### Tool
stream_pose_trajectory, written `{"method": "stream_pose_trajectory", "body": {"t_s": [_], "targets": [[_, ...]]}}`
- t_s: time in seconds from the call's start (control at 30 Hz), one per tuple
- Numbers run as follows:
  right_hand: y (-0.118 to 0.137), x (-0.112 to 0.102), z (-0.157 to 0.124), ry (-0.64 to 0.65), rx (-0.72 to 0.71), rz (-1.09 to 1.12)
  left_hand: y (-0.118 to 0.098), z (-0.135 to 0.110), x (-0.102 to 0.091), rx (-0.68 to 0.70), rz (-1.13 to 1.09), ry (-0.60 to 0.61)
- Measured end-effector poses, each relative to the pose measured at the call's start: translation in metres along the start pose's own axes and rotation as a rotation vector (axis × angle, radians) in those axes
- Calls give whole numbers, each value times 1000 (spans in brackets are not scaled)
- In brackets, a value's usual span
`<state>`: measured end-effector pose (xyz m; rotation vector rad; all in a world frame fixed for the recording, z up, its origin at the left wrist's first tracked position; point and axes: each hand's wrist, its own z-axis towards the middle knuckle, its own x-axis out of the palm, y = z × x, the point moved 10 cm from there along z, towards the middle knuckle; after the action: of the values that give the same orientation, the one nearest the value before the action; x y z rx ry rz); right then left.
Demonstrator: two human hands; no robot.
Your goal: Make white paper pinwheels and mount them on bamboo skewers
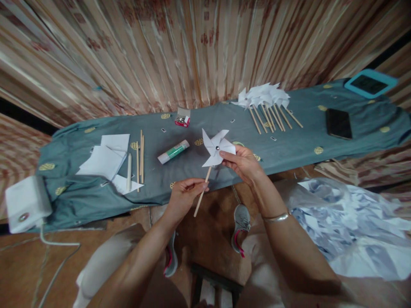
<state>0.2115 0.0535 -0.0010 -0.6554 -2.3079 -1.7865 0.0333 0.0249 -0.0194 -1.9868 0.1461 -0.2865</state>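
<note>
A white paper pinwheel (210, 147) on a thin wooden stick (199, 202) is held up over the front edge of the cloth-covered table. My left hand (186, 194) pinches the stick below the blades. With thumb and fingers, my right hand (241, 161) grips a blade on the right side, the thumb close to the silver pin at the centre. Behind the pinwheel lie a green and white glue stick (174, 152) and a small open red box (182, 117) of metal pins. Several finished pinwheels (265, 97) rest in an overlapping row at the back right.
Paper squares (104, 160), a white pen-like stick (129, 172) and loose wooden sticks (142, 156) lie on the left. A white box (27, 205) with a cable sits at the left end. Rightward are a phone (339, 123), a blue-framed clock (370, 84) and a plastic bag of paper scraps (349, 226).
</note>
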Motion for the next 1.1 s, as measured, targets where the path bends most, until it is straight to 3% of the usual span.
{"method": "stream_pose_trajectory", "body": {"t_s": [0.73,1.1], "targets": [[3,4,-1,-1,-41,-27,2,1,-1,-12,-53,7],[2,-13,4,-135,-16,57,2,0,-4,-15,-35,-11]]}}
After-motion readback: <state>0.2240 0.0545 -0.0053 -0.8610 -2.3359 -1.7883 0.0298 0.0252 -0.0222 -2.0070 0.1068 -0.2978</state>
